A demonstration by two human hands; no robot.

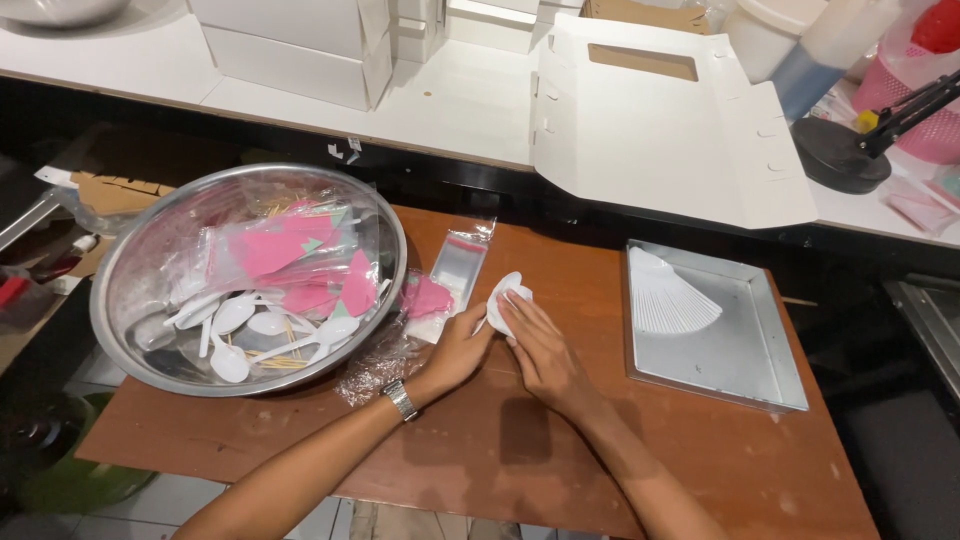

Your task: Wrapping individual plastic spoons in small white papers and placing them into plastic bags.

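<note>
White folded paper piece point(507, 300) pinched in fingers of both left hand point(458, 350) and right hand point(541, 355), brown wooden worktop point(560, 440), clear red-edged plastic sleeve point(457, 268) just beside.

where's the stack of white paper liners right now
The fanned stack of white paper liners lies in the upper left corner of the metal tray, on the right side of the brown table, to the right of both hands.

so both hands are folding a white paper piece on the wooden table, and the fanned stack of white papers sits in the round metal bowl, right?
Not quite. The head view shows the fanned stack in the rectangular metal tray; the round bowl holds spoons. Left hand and right hand do hold the white paper piece.
</note>
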